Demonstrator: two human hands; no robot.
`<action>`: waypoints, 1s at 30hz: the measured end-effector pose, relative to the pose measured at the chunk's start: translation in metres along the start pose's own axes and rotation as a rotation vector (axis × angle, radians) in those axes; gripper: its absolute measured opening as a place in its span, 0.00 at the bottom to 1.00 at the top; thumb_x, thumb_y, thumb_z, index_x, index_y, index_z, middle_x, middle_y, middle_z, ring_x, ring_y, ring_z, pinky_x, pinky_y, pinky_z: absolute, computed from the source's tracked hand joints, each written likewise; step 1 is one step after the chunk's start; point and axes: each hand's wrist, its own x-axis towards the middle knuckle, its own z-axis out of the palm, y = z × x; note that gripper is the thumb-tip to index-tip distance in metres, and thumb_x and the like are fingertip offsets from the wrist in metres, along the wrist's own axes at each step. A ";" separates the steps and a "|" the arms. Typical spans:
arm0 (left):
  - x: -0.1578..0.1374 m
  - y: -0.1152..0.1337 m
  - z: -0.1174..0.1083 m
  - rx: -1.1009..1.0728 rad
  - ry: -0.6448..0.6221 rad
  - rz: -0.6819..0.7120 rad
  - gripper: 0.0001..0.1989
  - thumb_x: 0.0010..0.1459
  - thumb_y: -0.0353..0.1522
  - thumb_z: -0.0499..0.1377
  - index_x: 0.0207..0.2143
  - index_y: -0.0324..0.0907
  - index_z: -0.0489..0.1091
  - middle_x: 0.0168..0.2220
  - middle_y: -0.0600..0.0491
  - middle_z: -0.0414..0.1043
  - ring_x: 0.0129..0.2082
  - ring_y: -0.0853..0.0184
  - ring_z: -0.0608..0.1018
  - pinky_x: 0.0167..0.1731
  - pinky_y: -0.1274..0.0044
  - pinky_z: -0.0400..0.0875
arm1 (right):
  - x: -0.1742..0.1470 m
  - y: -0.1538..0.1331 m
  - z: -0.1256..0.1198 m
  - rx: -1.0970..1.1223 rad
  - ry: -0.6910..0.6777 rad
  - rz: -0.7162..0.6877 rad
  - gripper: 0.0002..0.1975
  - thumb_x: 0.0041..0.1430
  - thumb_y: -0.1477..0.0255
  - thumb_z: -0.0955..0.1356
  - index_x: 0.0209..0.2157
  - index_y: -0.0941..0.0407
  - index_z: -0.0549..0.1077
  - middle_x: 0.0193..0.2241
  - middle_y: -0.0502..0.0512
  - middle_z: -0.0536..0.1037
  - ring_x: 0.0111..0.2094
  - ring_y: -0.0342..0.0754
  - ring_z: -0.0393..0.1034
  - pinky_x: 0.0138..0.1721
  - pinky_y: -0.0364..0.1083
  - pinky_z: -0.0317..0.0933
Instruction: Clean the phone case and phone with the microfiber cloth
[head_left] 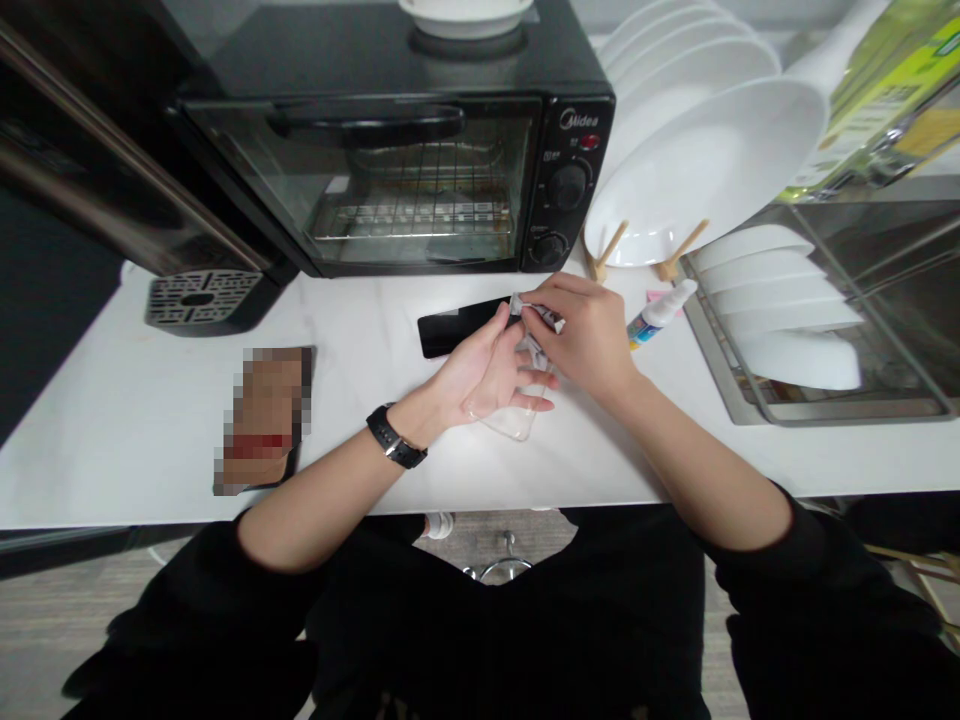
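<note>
My left hand, a black watch on its wrist, is palm up with a clear phone case in its grip. The case's rounded lower end shows over the counter, and its see-through edges are hard to follow. Against the upper part of the case, my right hand pinches a crumpled white tissue. Just behind my left hand, a black phone lies flat, partly covered by my hands. A small white-capped spray bottle stands to the right of my right hand.
A black toaster oven stands at the back. White plates lean in a wooden rack, and bowls sit in a metal drainer at right. A pixelated flat object lies left, near a machine's drip tray.
</note>
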 end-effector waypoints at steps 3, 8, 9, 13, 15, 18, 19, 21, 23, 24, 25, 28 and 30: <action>0.002 -0.001 -0.003 -0.016 -0.012 0.001 0.31 0.78 0.56 0.40 0.52 0.46 0.72 0.40 0.49 0.80 0.39 0.53 0.87 0.42 0.59 0.84 | -0.001 -0.002 0.000 0.019 -0.040 0.004 0.11 0.70 0.75 0.69 0.43 0.53 0.87 0.40 0.57 0.87 0.36 0.53 0.79 0.41 0.52 0.71; 0.002 -0.002 -0.003 -0.039 0.006 0.026 0.32 0.79 0.55 0.39 0.52 0.45 0.73 0.39 0.49 0.82 0.38 0.55 0.87 0.43 0.57 0.84 | -0.002 -0.005 0.003 0.033 -0.082 -0.001 0.11 0.71 0.74 0.69 0.42 0.55 0.87 0.37 0.56 0.86 0.36 0.52 0.78 0.41 0.51 0.69; 0.002 -0.002 -0.003 -0.039 0.020 0.031 0.32 0.80 0.55 0.39 0.52 0.44 0.74 0.39 0.48 0.82 0.37 0.55 0.86 0.43 0.58 0.84 | -0.002 -0.006 0.003 0.038 -0.089 -0.006 0.11 0.71 0.74 0.69 0.41 0.55 0.87 0.37 0.56 0.86 0.36 0.51 0.79 0.41 0.50 0.69; 0.001 -0.001 0.001 -0.053 0.076 0.043 0.33 0.80 0.53 0.38 0.49 0.43 0.75 0.39 0.47 0.83 0.36 0.56 0.86 0.42 0.57 0.85 | -0.002 -0.009 0.002 0.059 -0.133 -0.036 0.10 0.72 0.74 0.69 0.40 0.56 0.86 0.37 0.57 0.86 0.36 0.51 0.78 0.40 0.49 0.67; 0.001 0.000 0.003 -0.076 0.101 0.044 0.33 0.81 0.52 0.37 0.50 0.43 0.75 0.39 0.47 0.84 0.37 0.56 0.86 0.42 0.56 0.85 | -0.003 -0.010 0.002 0.069 -0.144 -0.053 0.10 0.71 0.74 0.69 0.40 0.56 0.86 0.37 0.57 0.86 0.37 0.51 0.78 0.40 0.49 0.66; 0.001 0.001 0.005 -0.124 0.132 0.032 0.32 0.81 0.52 0.38 0.49 0.42 0.76 0.39 0.47 0.85 0.39 0.57 0.86 0.46 0.55 0.83 | -0.004 -0.011 0.002 0.088 -0.156 -0.079 0.10 0.71 0.74 0.69 0.40 0.55 0.85 0.37 0.56 0.86 0.37 0.50 0.77 0.40 0.49 0.67; 0.001 0.002 0.005 -0.143 0.141 0.030 0.32 0.81 0.52 0.40 0.48 0.42 0.76 0.39 0.47 0.85 0.38 0.57 0.86 0.48 0.56 0.83 | -0.005 -0.012 0.003 0.098 -0.161 -0.088 0.10 0.71 0.74 0.69 0.40 0.55 0.85 0.37 0.55 0.86 0.37 0.50 0.77 0.41 0.48 0.67; 0.000 0.003 0.006 -0.176 0.160 0.029 0.30 0.81 0.51 0.43 0.49 0.41 0.76 0.38 0.48 0.84 0.37 0.58 0.86 0.47 0.58 0.82 | -0.006 -0.013 0.004 0.125 -0.170 -0.108 0.11 0.72 0.73 0.68 0.39 0.54 0.84 0.37 0.55 0.85 0.37 0.49 0.77 0.41 0.48 0.68; -0.001 0.005 0.009 -0.192 0.175 0.031 0.28 0.81 0.51 0.45 0.56 0.42 0.76 0.37 0.50 0.84 0.34 0.59 0.86 0.43 0.62 0.82 | -0.007 -0.014 0.005 0.155 -0.183 -0.117 0.12 0.73 0.72 0.67 0.38 0.54 0.84 0.38 0.56 0.86 0.39 0.50 0.79 0.43 0.49 0.69; -0.001 0.006 0.011 -0.199 0.181 0.032 0.28 0.81 0.50 0.44 0.60 0.43 0.75 0.37 0.50 0.84 0.33 0.59 0.86 0.41 0.65 0.82 | -0.007 -0.015 0.005 0.172 -0.188 -0.119 0.12 0.73 0.71 0.67 0.38 0.54 0.84 0.40 0.56 0.86 0.40 0.51 0.80 0.44 0.49 0.70; -0.002 0.007 0.014 -0.207 0.185 0.034 0.29 0.81 0.50 0.44 0.64 0.43 0.73 0.37 0.50 0.85 0.33 0.60 0.86 0.39 0.67 0.81 | -0.008 -0.015 0.006 0.189 -0.194 -0.121 0.12 0.73 0.71 0.68 0.38 0.54 0.84 0.41 0.57 0.87 0.42 0.51 0.80 0.46 0.50 0.71; -0.003 0.009 0.022 -0.244 0.202 0.061 0.31 0.82 0.48 0.43 0.73 0.42 0.66 0.39 0.50 0.86 0.33 0.62 0.86 0.37 0.72 0.80 | -0.009 -0.016 0.007 0.248 -0.210 -0.149 0.12 0.74 0.71 0.67 0.39 0.54 0.84 0.42 0.57 0.87 0.45 0.52 0.82 0.49 0.51 0.73; -0.003 0.011 0.024 -0.250 0.233 0.079 0.32 0.82 0.48 0.44 0.77 0.41 0.62 0.40 0.50 0.86 0.33 0.63 0.86 0.37 0.74 0.80 | -0.010 -0.017 0.008 0.285 -0.219 -0.188 0.12 0.74 0.71 0.67 0.40 0.54 0.84 0.42 0.58 0.87 0.46 0.52 0.83 0.50 0.51 0.73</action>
